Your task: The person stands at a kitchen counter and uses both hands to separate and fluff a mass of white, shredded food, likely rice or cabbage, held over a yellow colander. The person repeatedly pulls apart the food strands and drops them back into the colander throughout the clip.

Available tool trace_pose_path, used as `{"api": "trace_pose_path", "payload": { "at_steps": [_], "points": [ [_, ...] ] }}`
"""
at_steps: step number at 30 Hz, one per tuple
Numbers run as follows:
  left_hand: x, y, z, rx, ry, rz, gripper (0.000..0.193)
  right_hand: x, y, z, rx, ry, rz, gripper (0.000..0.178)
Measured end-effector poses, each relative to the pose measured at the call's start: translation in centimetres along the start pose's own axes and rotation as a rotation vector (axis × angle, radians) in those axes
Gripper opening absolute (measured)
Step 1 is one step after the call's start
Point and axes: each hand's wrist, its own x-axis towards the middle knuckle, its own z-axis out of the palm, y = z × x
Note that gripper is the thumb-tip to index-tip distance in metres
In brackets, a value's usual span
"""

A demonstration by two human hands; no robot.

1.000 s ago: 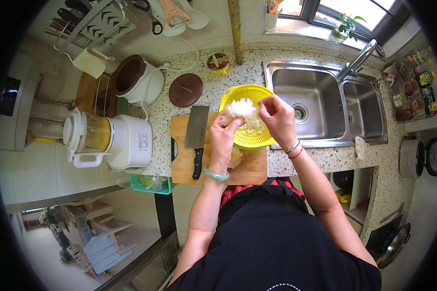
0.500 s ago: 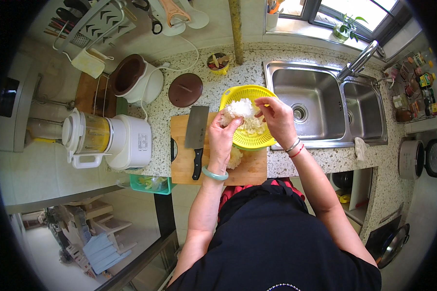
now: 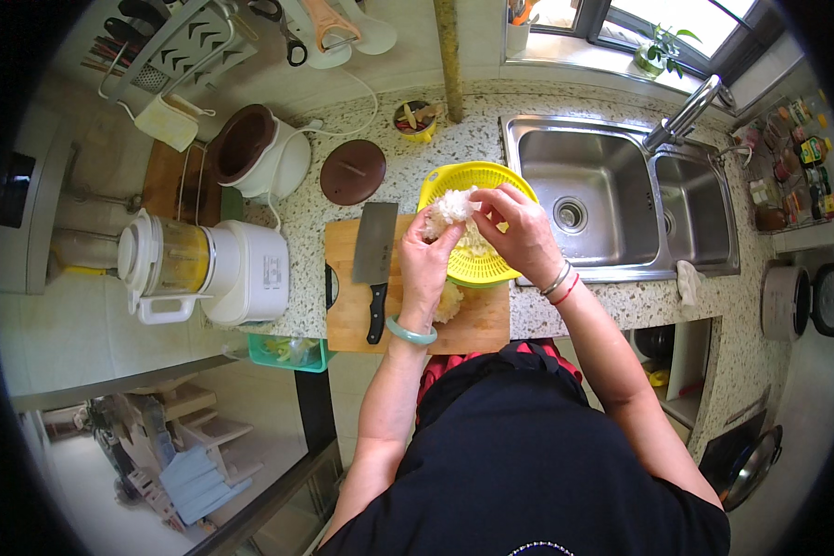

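A frilly white clump of snow fungus (image 3: pixel 451 209) is held up over a yellow colander (image 3: pixel 487 270). My left hand (image 3: pixel 423 264) grips it from below left, thumb and fingers closed round its base. My right hand (image 3: pixel 521 232) is at its right edge, fingertips pinched on the frilly part. Pale pieces lie in the colander, partly hidden under my hands. Another yellowish clump (image 3: pixel 449 303) rests on the wooden cutting board (image 3: pixel 340 250), just right of my left wrist. On the board's left side lies a cleaver (image 3: pixel 375 246) with a black handle.
A double steel sink (image 3: pixel 588 171) is to the right. A brown lid (image 3: pixel 353 172), a white pot (image 3: pixel 287 162) and a white blender (image 3: pixel 246 273) stand left of the board. At the back is a small yellow bowl (image 3: pixel 417 125). A green bin (image 3: pixel 289 350) hangs at the counter's front edge.
My right hand has moved left, from hovering above the colander to the snow fungus, and its fingertips have closed on it. My left hand has hardly moved.
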Motion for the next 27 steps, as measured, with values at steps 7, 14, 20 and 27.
{"api": "trace_pose_path", "payload": {
  "at_steps": [7,14,20,27],
  "points": [
    [-0.1,0.2,0.0,-0.053,-0.010,-0.016,0.028,-0.4,0.4,0.4,-0.017,0.021,0.015,0.009],
    [-0.3,0.1,0.0,-0.073,-0.022,-0.015,0.026,-0.3,0.4,0.6,0.150,0.139,0.190,0.006],
    [-0.5,0.3,-0.1,-0.177,-0.010,-0.062,0.027,-0.7,0.6,0.0,0.156,0.199,0.255,0.007],
    [-0.6,0.2,-0.6,-0.267,-0.080,-0.087,0.030,-1.3,1.8,-0.2,0.122,0.176,0.244,0.009]
  ]
}}
